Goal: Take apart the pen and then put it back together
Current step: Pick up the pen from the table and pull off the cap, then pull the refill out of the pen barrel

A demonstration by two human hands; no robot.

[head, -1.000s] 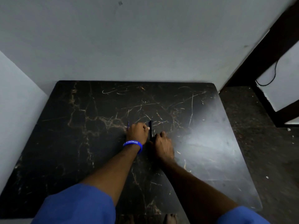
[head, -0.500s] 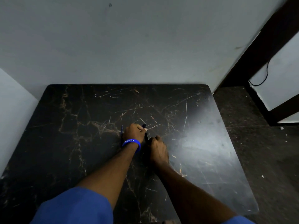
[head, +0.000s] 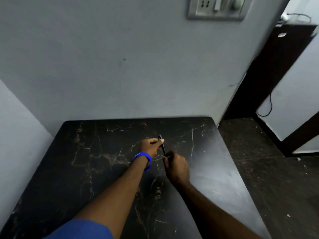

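Two hands over a black marble-patterned table [head: 96,169], head view. Left hand [head: 150,147], blue wristband [head: 144,159] at the wrist, pinches the upper part of a dark pen [head: 162,145] between its fingertips. Right hand [head: 176,167], just beside and nearer the body, closes its fingers round the pen's lower end. Pen runs slanted between both hands, its top end clear above the left hand. Blue sleeve [head: 82,230] covers the left upper arm.

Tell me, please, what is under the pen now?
Under the pen only the dark marble-patterned table shows. The left hand grips its upper end, the right hand its lower end; what the hands cover cannot be seen.
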